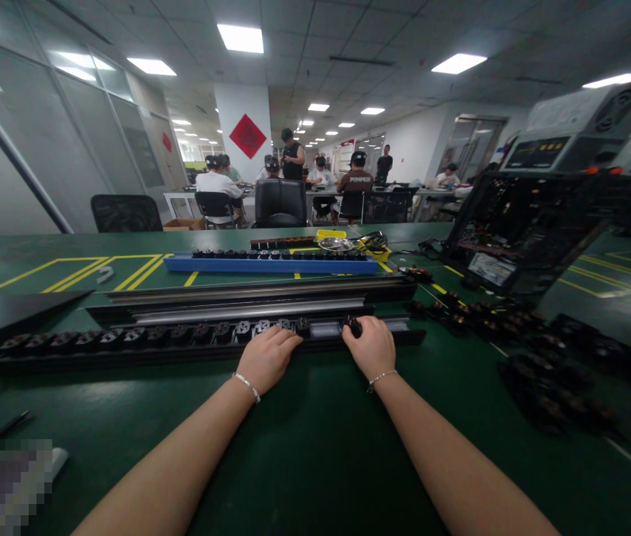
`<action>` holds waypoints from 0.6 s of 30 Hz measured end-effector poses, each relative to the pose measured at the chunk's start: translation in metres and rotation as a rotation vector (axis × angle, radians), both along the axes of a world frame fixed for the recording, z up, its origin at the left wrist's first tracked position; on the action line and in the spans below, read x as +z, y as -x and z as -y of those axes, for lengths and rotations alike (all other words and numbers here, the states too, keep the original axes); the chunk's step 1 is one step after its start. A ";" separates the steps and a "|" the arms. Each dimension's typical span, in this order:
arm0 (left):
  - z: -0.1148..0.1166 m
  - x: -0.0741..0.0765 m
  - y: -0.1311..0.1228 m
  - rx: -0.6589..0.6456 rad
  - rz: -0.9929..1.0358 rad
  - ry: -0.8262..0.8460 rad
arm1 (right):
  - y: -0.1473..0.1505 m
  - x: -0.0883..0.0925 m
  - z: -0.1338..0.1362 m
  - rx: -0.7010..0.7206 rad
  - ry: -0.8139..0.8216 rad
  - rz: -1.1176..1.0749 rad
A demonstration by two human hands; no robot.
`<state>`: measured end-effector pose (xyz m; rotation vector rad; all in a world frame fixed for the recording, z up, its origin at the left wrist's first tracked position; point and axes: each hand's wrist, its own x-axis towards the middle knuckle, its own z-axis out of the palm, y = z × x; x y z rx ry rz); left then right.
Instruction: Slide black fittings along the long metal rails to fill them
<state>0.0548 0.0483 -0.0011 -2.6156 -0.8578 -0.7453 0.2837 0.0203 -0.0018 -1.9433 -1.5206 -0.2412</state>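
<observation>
A long black channel [181, 357] lies across the green table in front of me, with a row of round black socket modules [156, 335] set in it. My left hand [266, 361] is closed over the channel's near edge, its fingers over the modules and partly hiding them. At the row's right end, one socket module [303, 326] sits just past my left fingertips. My right hand [372, 348] pinches a small black socket module [354, 326] above the channel's bare grey stretch [324, 329]. Its fingers hide part of that module.
Behind the channel lie dark metal rails [260, 307] and a blue channel [271, 264] holding more modules. Loose black parts [550, 387] are heaped at right, near an open computer case [516, 231]. A pen [11, 424] lies at left. People sit at a far table.
</observation>
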 end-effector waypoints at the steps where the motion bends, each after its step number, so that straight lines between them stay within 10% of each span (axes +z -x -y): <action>1: 0.000 0.000 0.000 -0.001 0.001 -0.001 | 0.000 0.000 0.000 -0.005 -0.003 -0.005; 18: 0.000 0.000 0.000 -0.012 0.014 -0.008 | 0.000 -0.002 -0.002 -0.063 -0.024 -0.004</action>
